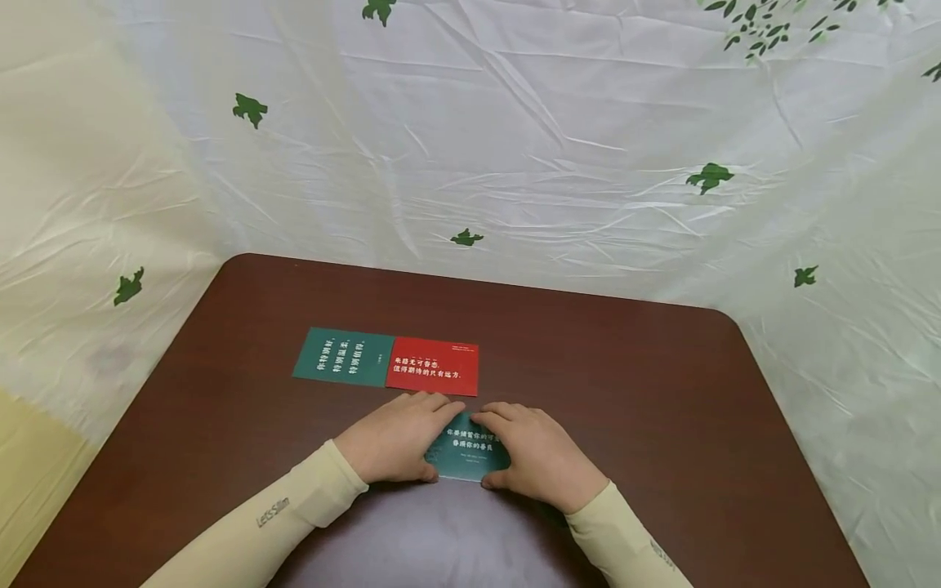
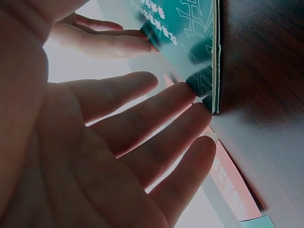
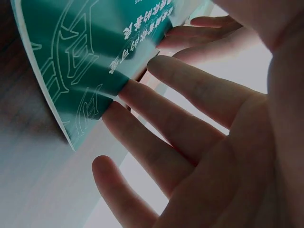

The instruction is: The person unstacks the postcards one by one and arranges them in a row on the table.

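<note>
Green-patterned white fabric is enclosing a reddish-brown table as, on the wearer's side of a red Chinese-lettered card, left hand and right hand are pinching a teal Chinese-lettered card between thumbs and slightly parted fingers, seemingly keeping it square.

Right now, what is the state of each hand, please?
Left hand: holding the nearest green card, left side.
Right hand: holding the same card, right side.

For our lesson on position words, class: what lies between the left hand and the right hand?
A green card with white writing lies between the left hand and the right hand, touching both, as the head view shows.
</note>
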The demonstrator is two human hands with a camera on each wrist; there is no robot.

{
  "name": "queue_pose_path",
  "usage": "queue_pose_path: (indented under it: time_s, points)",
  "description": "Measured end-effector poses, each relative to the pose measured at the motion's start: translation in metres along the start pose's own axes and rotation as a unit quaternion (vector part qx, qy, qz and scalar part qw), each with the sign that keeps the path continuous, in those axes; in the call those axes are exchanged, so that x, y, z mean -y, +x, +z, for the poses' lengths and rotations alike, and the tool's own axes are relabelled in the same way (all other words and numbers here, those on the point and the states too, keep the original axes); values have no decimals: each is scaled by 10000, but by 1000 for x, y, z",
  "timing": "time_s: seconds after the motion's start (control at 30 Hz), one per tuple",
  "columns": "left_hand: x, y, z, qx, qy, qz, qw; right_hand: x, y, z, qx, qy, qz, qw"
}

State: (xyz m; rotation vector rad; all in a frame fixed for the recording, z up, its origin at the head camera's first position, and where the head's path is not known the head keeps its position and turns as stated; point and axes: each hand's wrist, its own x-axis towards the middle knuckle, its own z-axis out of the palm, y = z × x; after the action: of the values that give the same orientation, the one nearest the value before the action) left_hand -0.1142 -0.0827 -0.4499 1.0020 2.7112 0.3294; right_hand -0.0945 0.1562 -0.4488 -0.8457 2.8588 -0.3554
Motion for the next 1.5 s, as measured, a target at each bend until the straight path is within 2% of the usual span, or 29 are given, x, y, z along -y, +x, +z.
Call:
queue_pose_path:
  time_s: [0.37,0.5,0.63,0.73,0.93,1.17,1.3,1.5]
  points:
    - [2,0,-3,-63,-83,101,9999,-3,0,-3,45,68,-126,9999]
    - [2,0,-5,-112,-103,237,9996,-7,1,-4,71,177,-123,9997]
    - [0,5,-7,-205,-121,366,9990,-12,-1,-10,56,374,-20,9993]
    - [-2,11,-8,-238,-223,285,9991,-18,-2,-15,15,531,58,9986]
    - [-5,38,-19,-405,-644,62,9971,-41,2,-29,-157,711,140,9972]
    - [0,82,-30,-613,-629,30,9961,-75,16,-42,-367,1051,339,9932]
    - [5,102,-29,-558,-729,-53,9958,-91,23,-38,-358,1169,431,9916]
    - [8,119,-22,-424,-942,-81,9946,-111,30,-31,-332,1174,547,9910]
